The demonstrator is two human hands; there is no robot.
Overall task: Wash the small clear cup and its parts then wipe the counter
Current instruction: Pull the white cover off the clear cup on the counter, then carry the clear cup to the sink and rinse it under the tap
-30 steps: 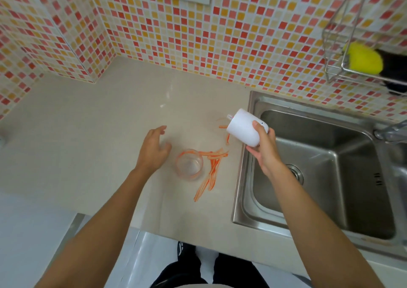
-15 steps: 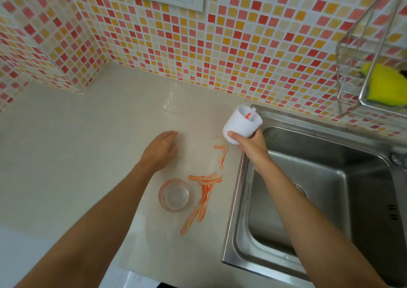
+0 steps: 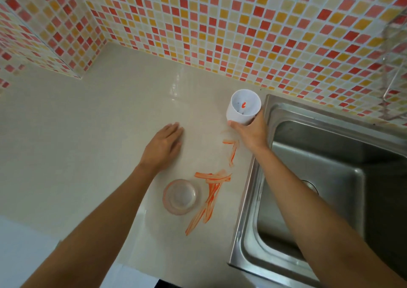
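The left hand (image 3: 164, 146) lies flat on the counter (image 3: 72, 133), fingers straight and relaxed, holding nothing. The small clear cup (image 3: 180, 196) stands upright on the counter nearer the person than that hand and slightly to its right, close to the wrist but apart from it. A careless sweep of the left forearm could knock the cup over or slide it toward the near edge, since clear plastic is easy to overlook on a pale surface. Just right of the cup, orange smears (image 3: 209, 190) streak the counter, running from beside the cup up toward the far right. A hand or sleeve dragged through them would spread the mess and make wiping harder. Further right and farther back, the right hand (image 3: 251, 131) grips the lower part of a white cup-shaped part (image 3: 243, 108), held upright with its mouth up and an orange fleck inside. Whether its base touches the counter cannot be told. It sits just beside the rim of the sink (image 3: 259, 177). If the grip loosens on a greasy wall, it could tip and drop its residue onto the counter.
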